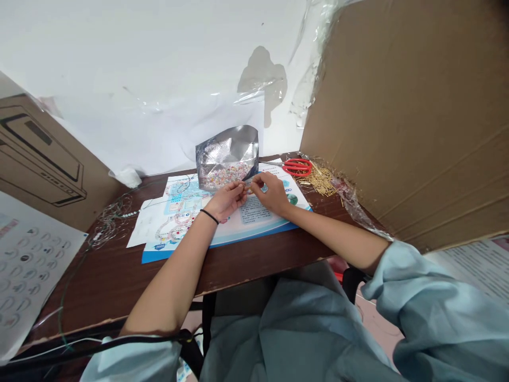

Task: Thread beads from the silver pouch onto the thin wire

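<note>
My left hand and my right hand are raised over a printed blue-edged bead pattern sheet, their fingertips meeting near its top. Each pinches a small item, too small to make out. Just behind them stands a silver foil bag with multicoloured beads inside. A strand of wire with beads lies far to the left of my left hand. A black band circles my left wrist.
Red-handled scissors and a pile of thin gold pins lie at the back right of the dark wooden table. Cardboard panels flank the table, and a printed sheet hangs over its left side.
</note>
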Available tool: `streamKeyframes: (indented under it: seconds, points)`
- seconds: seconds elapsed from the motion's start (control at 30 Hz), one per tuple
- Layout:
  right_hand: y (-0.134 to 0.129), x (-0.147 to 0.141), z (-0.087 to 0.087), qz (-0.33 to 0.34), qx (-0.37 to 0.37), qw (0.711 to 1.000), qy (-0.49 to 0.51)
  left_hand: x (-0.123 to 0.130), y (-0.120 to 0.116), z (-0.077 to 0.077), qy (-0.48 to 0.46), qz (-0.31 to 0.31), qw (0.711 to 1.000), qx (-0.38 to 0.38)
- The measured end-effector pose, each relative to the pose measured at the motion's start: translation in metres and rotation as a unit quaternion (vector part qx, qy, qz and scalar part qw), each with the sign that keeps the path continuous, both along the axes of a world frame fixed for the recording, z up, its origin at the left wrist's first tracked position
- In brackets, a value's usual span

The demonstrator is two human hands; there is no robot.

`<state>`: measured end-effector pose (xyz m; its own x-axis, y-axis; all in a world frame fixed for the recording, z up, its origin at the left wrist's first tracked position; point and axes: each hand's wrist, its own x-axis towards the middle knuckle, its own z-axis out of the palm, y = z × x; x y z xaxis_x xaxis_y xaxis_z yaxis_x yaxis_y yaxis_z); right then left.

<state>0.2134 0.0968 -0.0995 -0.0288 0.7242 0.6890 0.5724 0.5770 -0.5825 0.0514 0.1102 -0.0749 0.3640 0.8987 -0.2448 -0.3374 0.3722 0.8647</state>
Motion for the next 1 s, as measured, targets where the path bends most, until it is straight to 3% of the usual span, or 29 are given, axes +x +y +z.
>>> streamKeyframes:
  seconds: [0.33, 0.77, 1.0]
  points:
    - [0.0008, 0.0008, -0.0019, 0.035, 0.021, 0.999, -0.008, 0.0029, -0.0043, 0.0032, 0.008, 0.007, 1.000, -0.001]
    - [0.0037, 0.0016, -0.0045, 0.025, 0.009, 0.999, -0.034, 0.0049, -0.0053, 0.0017, 0.012, 0.006, 1.000, 0.015]
    - [0.0054, 0.0031, -0.0016, 0.056, -0.036, 0.997, -0.036, 0.0056, -0.0050, 0.0009, 0.015, 0.019, 1.000, 0.012]
